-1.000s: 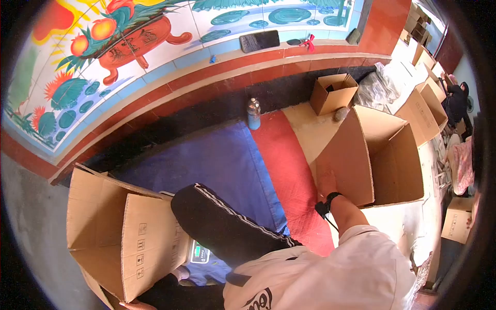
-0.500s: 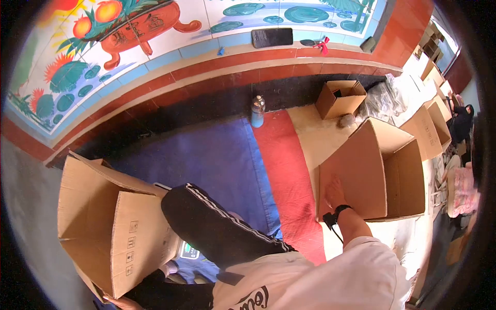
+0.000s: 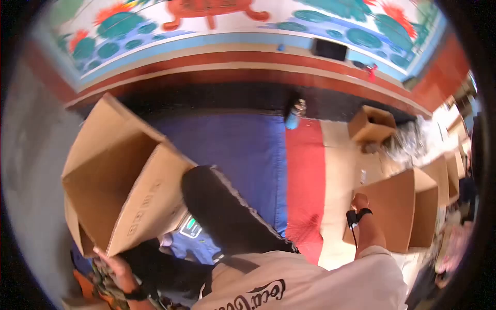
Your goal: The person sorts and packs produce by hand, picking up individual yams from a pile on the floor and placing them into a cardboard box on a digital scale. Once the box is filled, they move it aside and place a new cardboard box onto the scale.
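On the left, a large open cardboard box (image 3: pixel 147 196) stands tilted, with printed handling marks on one side. My left hand (image 3: pixel 116 268) is at its lower edge, fingers stretched out and apart, nearly touching the cardboard. On the right is another open cardboard box (image 3: pixel 387 206). My right hand (image 3: pixel 361 201), with a black strap and small device on the wrist, is against this box's left side. Its fingers look bent, but blur hides how far they are closed.
A blue mat (image 3: pixel 237 165) and a red cloth (image 3: pixel 305 175) cover the floor ahead. Near the wall stand a bottle (image 3: pixel 294 114) and a small cardboard box (image 3: pixel 372 124), beside clear plastic wrapping (image 3: pixel 408 142). A phone (image 3: pixel 329 49) lies on the ledge. More boxes stand far right.
My view has turned left. The right box now sits farther from the red cloth, and my right hand no longer lies flat on it. My left hand has come into fuller view; the left box tilts more.
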A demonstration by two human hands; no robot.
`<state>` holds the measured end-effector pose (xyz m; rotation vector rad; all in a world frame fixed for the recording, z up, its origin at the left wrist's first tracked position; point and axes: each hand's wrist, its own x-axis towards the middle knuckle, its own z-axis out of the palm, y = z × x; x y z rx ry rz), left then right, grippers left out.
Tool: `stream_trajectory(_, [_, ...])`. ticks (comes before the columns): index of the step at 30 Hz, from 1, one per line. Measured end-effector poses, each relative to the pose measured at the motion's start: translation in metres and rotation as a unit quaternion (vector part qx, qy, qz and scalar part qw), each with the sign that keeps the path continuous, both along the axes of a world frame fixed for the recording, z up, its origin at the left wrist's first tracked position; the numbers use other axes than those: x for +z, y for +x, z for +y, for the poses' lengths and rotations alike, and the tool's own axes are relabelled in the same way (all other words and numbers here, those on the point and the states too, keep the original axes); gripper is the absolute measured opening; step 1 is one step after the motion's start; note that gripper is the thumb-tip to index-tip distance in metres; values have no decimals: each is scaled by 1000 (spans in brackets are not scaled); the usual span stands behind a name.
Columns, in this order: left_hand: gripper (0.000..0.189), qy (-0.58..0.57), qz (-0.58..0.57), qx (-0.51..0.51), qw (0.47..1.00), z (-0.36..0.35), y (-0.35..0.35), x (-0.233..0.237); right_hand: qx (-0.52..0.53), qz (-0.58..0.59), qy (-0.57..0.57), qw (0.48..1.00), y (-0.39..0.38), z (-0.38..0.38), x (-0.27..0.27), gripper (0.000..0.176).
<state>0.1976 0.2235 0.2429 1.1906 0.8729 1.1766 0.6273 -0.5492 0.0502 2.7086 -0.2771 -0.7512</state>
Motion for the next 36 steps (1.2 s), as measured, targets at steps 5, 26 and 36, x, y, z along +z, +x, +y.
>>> stream_trajectory(5, [58, 102, 114, -32, 988, -30, 31, 15, 241, -116, 217, 939, 59, 149, 37, 29])
stream_trajectory(26, [66, 304, 249, -27, 919, -76, 42, 63, 427, -162, 682, 570, -37, 541, 200, 42])
stream_trajectory(36, [70, 292, 221, -20, 930, -78, 42, 60, 437, -183, 661, 581, -40, 539, 205, 41])
